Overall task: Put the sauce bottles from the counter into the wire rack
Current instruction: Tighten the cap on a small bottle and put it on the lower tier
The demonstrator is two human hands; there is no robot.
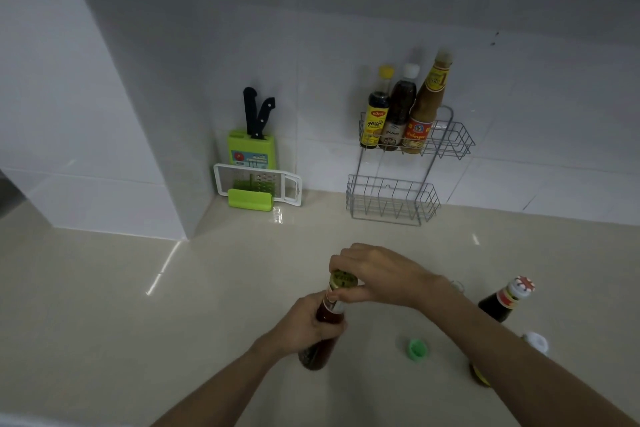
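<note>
A dark reddish sauce bottle (320, 348) with a yellow-green cap (343, 279) stands on the counter near the front. My left hand (306, 326) grips its body. My right hand (375, 274) is closed around the cap from above. The two-tier wire rack (394, 199) leans against the back wall; its upper basket holds three sauce bottles (401, 114), its lower basket holds nothing. A dark bottle with a red and white cap (504, 300) stands at the right, partly behind my right forearm. A bottle with a green cap (417, 350) and another with a white cap (535, 341) show beside that forearm.
A green knife block with two black-handled knives (252, 146) and a white grater with a green holder (258, 185) sit in the back corner. A white pillar juts out at the left. The beige counter (173, 322) stretches in front.
</note>
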